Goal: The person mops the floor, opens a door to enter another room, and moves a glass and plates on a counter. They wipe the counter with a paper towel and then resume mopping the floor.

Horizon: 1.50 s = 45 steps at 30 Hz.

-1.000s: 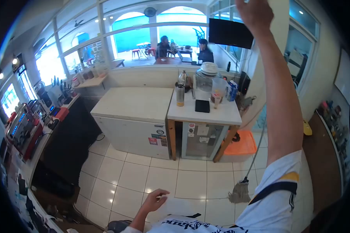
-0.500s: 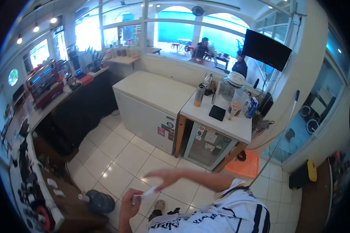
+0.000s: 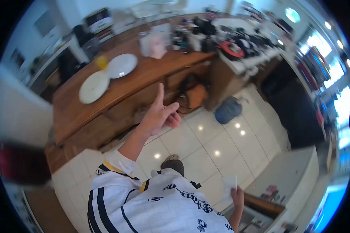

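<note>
My left hand (image 3: 158,116) is raised in front of the wooden counter, its index finger extended and its thumb out, the other fingers curled. It holds nothing. Nearest to it in the view are the counter's front and two round white plates, one nearer (image 3: 94,86) and one farther (image 3: 121,65), lying on the wooden counter (image 3: 144,71). Low at the right, my right hand (image 3: 238,196) grips a thin white sheet of paper (image 3: 229,185) by its edge. Whether the sheet carries print cannot be made out.
A blue water jug (image 3: 228,110) lies on the tiled floor (image 3: 190,139). Cluttered items, including a red round object (image 3: 232,49), cover the side counter. A yellow object (image 3: 101,62) stands by the plates. A white chest freezer (image 3: 287,171) is at the right.
The view has swung from the freezer side to the wooden counter. Both hands were together at the paper; now they are apart, with the paper in my right hand and my left hand raised.
</note>
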Motion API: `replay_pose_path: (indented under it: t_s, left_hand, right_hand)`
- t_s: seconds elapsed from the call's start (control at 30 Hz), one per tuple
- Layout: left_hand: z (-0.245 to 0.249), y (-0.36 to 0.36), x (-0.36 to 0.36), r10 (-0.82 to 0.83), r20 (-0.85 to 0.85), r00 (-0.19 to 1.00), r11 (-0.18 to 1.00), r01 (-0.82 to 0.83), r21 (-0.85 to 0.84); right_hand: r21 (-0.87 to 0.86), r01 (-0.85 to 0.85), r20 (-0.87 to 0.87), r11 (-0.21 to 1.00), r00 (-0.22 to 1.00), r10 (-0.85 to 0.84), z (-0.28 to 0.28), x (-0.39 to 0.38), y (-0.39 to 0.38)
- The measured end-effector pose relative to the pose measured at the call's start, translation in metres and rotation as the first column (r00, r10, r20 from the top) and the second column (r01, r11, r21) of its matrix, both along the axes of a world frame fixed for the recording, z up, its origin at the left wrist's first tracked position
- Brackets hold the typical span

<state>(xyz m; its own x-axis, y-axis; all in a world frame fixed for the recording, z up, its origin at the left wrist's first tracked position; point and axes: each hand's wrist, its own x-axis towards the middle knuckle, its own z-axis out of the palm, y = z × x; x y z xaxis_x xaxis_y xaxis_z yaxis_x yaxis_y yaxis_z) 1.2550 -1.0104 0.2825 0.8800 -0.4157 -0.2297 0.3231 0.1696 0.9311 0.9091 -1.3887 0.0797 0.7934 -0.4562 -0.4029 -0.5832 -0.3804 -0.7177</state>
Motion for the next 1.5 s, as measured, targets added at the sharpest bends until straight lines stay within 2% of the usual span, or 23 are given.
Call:
replay_pose_path:
  t_s: [0.07,0.17,0.23,0.3,0.37,0.47,0.57,0.6,0.67,0.73,0.83,0.9,0.93,1.03,1.13,1.23,1.27,1.3,1.33,1.37,1.43,1.47,1.5]
  left_hand:
    - [0.018,0.065,-0.020,-0.129,0.085,0.988,0.991,0.125,0.053]
    - [-0.004,0.178,-0.024,-0.238,0.291,0.927,0.900,0.097,0.426]
    - [-0.014,0.229,-0.003,0.168,0.276,0.946,0.891,-0.265,0.368]
    - [-0.045,0.288,0.038,0.354,0.293,0.888,0.823,-0.444,0.354]
    - [-0.071,0.332,0.084,0.490,0.372,0.789,0.691,-0.611,0.386]
    - [-0.104,0.389,0.155,0.517,0.414,0.749,0.574,-0.663,0.481]
    - [-0.144,0.438,0.240,0.434,0.561,0.705,0.542,-0.701,0.463]
    - [-0.147,0.452,0.265,0.364,0.560,0.744,0.526,-0.660,0.536]
    - [-0.170,0.474,0.321,0.335,0.531,0.778,0.561,-0.618,0.551]
    - [-0.183,0.487,0.370,0.273,0.494,0.826,0.585,-0.550,0.596]
    - [-0.196,0.499,0.408,0.133,0.444,0.886,0.629,-0.422,0.653]
    - [-0.203,0.506,0.434,0.029,0.482,0.876,0.707,-0.359,0.609]
    - [-0.205,0.507,0.443,0.005,0.502,0.865,0.706,-0.358,0.611]
    - [-0.205,0.502,0.460,-0.073,0.535,0.841,0.737,-0.316,0.597]
    - [-0.205,0.497,0.467,-0.092,0.548,0.832,0.810,-0.257,0.527]
    - [-0.213,0.499,0.471,-0.051,0.556,0.830,0.871,-0.235,0.431]
    - [-0.213,0.494,0.469,-0.028,0.537,0.843,0.895,-0.218,0.389]
    - [-0.199,0.490,0.462,-0.074,0.511,0.857,0.874,-0.190,0.447]
    - [-0.178,0.481,0.446,-0.071,0.520,0.851,0.823,-0.244,0.512]
    - [-0.174,0.480,0.445,-0.147,0.655,0.741,0.697,-0.392,0.600]
    - [-0.167,0.475,0.441,-0.174,0.734,0.657,0.710,-0.433,0.556]
    - [-0.162,0.470,0.441,-0.174,0.754,0.634,0.731,-0.430,0.530]
    - [-0.156,0.458,0.438,-0.191,0.755,0.627,0.759,-0.393,0.519]
  right_hand:
    - [0.030,-0.070,-0.035,0.997,0.997,0.071,-0.023,0.000,0.027]
    - [0.061,-0.181,-0.059,0.982,0.981,0.184,-0.054,0.032,0.054]
    - [0.042,-0.217,-0.066,0.975,0.973,0.220,-0.045,0.052,0.075]
    - [-0.002,-0.205,-0.052,0.979,0.978,0.204,-0.016,0.084,0.103]
    - [-0.004,-0.130,0.000,0.992,0.992,0.130,-0.022,0.097,0.112]
    - [-0.021,-0.023,0.061,1.000,0.998,0.024,-0.024,0.106,0.130]
    - [0.040,0.154,0.099,0.987,0.983,-0.157,-0.042,0.099,0.158]
    - [0.030,0.208,0.091,0.978,0.973,-0.210,-0.054,0.090,0.168]
    - [0.035,0.335,0.055,0.942,0.940,-0.337,-0.071,0.080,0.201]
    - [0.060,0.481,-0.015,0.875,0.876,-0.481,-0.083,0.071,0.250]
    - [0.153,0.724,-0.156,0.672,0.690,-0.707,-0.101,0.060,0.331]
    - [0.215,0.779,-0.148,0.589,0.622,-0.769,-0.121,0.054,0.379]
    - [0.244,0.806,-0.148,0.540,0.581,-0.800,-0.128,0.043,0.401]
    - [0.054,0.812,-0.308,0.582,0.568,-0.763,-0.101,0.045,0.454]
    - [0.157,0.841,-0.154,0.518,0.539,-0.828,-0.130,0.015,0.478]
    - [0.137,0.852,-0.169,0.505,0.522,-0.836,-0.138,0.007,0.493]
    - [0.088,0.825,-0.122,0.558,0.565,-0.816,-0.137,0.009,0.501]
    - [0.024,0.807,-0.084,0.591,0.590,-0.803,-0.124,0.012,0.511]
    - [0.139,0.857,-0.023,0.497,0.504,-0.863,-0.139,0.007,0.518]
    - [0.104,0.882,-0.044,0.459,0.465,-0.884,-0.140,0.007,0.524]
    - [-0.050,0.858,-0.172,0.511,0.496,-0.851,-0.193,-0.025,0.521]
    - [-0.247,0.770,-0.249,0.589,0.537,-0.806,-0.138,0.008,0.535]
    - [-0.269,0.843,-0.223,0.466,0.416,-0.882,-0.152,0.009,0.544]
